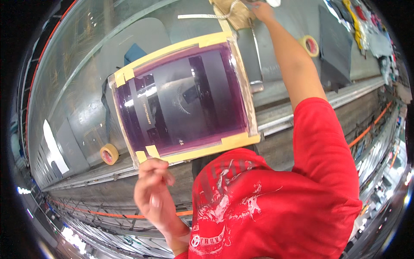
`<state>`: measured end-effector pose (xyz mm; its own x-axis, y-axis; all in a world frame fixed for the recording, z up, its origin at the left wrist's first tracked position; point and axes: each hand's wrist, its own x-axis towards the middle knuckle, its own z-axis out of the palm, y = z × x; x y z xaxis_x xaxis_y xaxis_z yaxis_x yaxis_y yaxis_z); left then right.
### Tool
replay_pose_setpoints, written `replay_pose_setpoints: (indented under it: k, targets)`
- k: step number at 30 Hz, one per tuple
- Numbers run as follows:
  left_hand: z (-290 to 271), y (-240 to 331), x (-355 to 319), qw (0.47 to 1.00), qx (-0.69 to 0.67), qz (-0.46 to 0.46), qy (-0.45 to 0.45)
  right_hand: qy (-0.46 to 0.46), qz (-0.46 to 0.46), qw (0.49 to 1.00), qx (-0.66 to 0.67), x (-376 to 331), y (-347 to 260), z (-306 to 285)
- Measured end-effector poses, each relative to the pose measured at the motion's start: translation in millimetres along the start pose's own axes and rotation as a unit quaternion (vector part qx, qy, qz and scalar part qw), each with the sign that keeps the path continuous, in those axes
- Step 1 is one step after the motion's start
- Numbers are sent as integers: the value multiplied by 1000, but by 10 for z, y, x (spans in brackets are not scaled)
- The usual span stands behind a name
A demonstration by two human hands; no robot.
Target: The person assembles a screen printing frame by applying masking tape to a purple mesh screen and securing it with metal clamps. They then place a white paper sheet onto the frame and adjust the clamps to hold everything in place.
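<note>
A screen-printing frame (245,95) with dark purple mesh lies tilted in front of me, strips of yellow masking tape along its edges. Just below its near left corner is my left hand (154,194), fingers loosely bent, thumb apart, nothing visible in it. My right arm stretches past the frame to the far side. There my right hand (263,12) closes at a crumpled brown piece of paper or cloth (238,15); what its fingers grip is too small to make out. A white measuring tape (200,17) runs left from the brown piece.
One masking tape roll (109,154) sits left of the frame, another tape roll (309,45) beyond my right forearm. A dark grey sheet (335,52) lies at right, a white pointed piece (55,149) at far left. A metal rail (319,108) edges the table.
</note>
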<state>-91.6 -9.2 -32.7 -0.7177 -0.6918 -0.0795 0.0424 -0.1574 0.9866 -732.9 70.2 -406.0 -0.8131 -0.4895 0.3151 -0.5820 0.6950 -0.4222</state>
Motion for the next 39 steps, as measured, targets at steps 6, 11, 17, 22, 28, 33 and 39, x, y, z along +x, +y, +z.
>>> replay_pose_setpoints:
  k: [6, 11, 17, 22, 28, 33, 39]
  targets:
    - [-55, -467, -386, 923, 28, -323, 209, -129, 68, 987, -71, 297, 308, -346]
    - [17, -622, -694, 887, 45, -408, 211, -243, -21, 969, -30, 439, 474, 88]
    - [-95, -763, -525, 920, 34, -372, 121, -234, 10, 971, 45, 645, 940, 37]
    - [-194, -760, -588, 924, 54, -350, 145, -246, 162, 930, 220, 325, 857, -109]
    - [-218, -1022, -859, 905, 18, -396, 154, -203, 235, 910, 274, -801, 465, -1213]
    - [-360, -1237, -849, 930, -16, -344, 126, -198, 159, 899, 357, -2138, -1307, -1882]
    - [-793, -1254, -749, 889, -189, -412, 70, -501, -168, 746, 406, -3410, -3590, -2198]
